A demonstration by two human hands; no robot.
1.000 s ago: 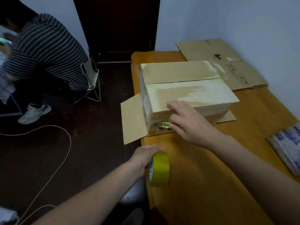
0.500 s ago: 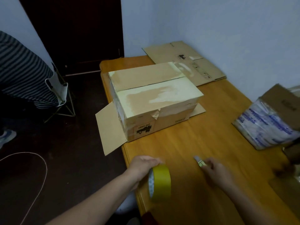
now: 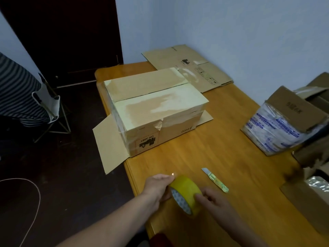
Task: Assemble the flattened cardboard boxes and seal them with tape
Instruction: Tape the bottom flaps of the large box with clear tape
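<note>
Orange-brown wooden bench [image 3: 222, 139]: stood against a pale blue wall [image 3: 249, 32].
Brown rectangular cardboard box [image 3: 156, 107]: sat far left on the bench, top flaps closed and glossy with tape, one side flap [image 3: 108, 143] hanging open past the edge.
Yellow roll of packing tape [image 3: 187, 191]: was held on edge at the bench's near front, between both hands, well apart from the box.
Left hand [image 3: 156, 188]: gripped the roll, fingers curled over its top.
Right hand [image 3: 211, 198]: fingertips lay on the roll's outer band; pinching a loose end or only feeling for one, I could not tell.
Silver-bladed utility knife with pale green handle [image 3: 215, 180]: lay just beside the right hand, blade out.
Step in hand: probably finding the tape's free end.
Doing it well: the moment called for a steady left grip, a nail dragged across the band until the edge lifted, an even peel so the tape would not split, and care around that bare blade.
</note>
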